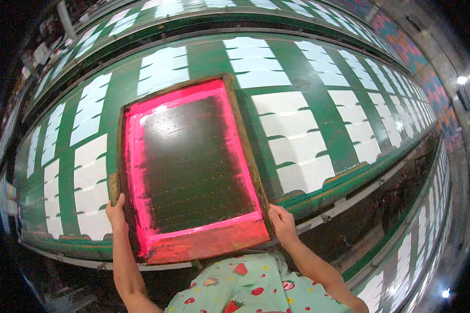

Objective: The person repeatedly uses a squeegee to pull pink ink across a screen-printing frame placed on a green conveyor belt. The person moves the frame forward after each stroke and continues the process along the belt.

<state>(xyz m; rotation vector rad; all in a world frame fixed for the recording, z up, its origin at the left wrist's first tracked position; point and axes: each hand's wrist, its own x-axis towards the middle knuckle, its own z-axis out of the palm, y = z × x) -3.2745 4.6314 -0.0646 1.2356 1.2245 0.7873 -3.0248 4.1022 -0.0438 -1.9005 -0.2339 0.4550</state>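
A large screen printing frame [190, 161] tilts in front of me, with a dark mesh panel bordered in bright pink and a red-stained near end. My left hand [116, 213] is closed at its left side, the thumb against a short yellowish wooden piece [114, 189] that stands along the edge. My right hand [283, 221] grips the lower right edge of the frame, fingers curled. Underneath is a long green printing table [203, 57], partly hidden by the frame. White cut pieces [290, 138] lie on it in overlapping columns, to both sides and beyond the frame.
Another green table [214, 20] with pale pieces runs behind this one. To my lower right stands a further table [402, 261], also bearing white pieces, across a dark gap. A metal rail [344, 208] follows the near edge. My patterned apron [245, 287] sits close below the frame.
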